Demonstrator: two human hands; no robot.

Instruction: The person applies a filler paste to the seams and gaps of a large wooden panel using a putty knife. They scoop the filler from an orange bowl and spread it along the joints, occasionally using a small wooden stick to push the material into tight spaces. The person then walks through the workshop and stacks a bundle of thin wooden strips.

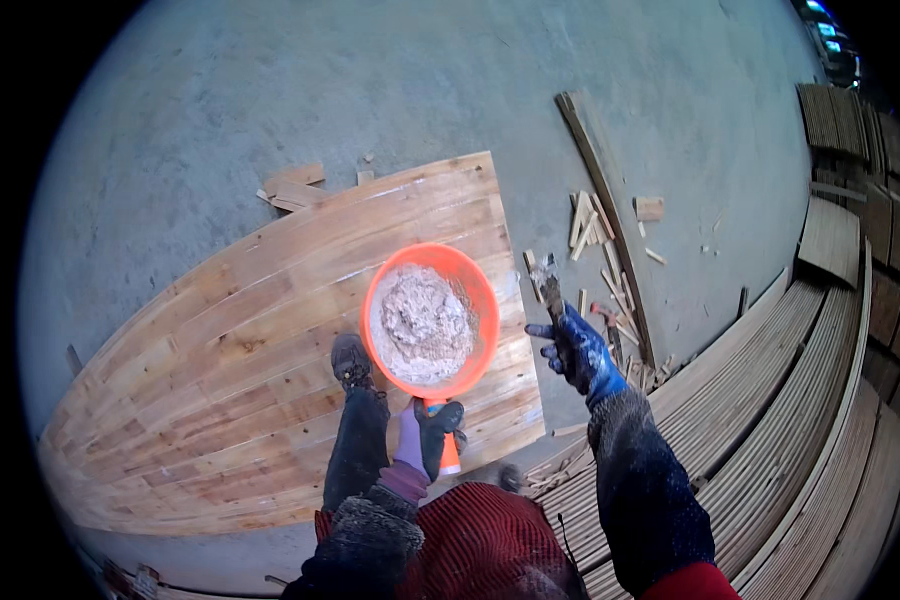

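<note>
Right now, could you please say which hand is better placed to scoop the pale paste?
Probably the right hand: it holds a smeared, scraper-like tool, while the left hand grips the round orange bowl by its handle.

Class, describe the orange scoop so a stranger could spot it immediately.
Find the large wooden panel on the grey floor. Over its right end, the left hand holds the orange scoop by its handle. Unlike the narrow tool in the right hand, it is bright, round and holds pale paste.
</note>
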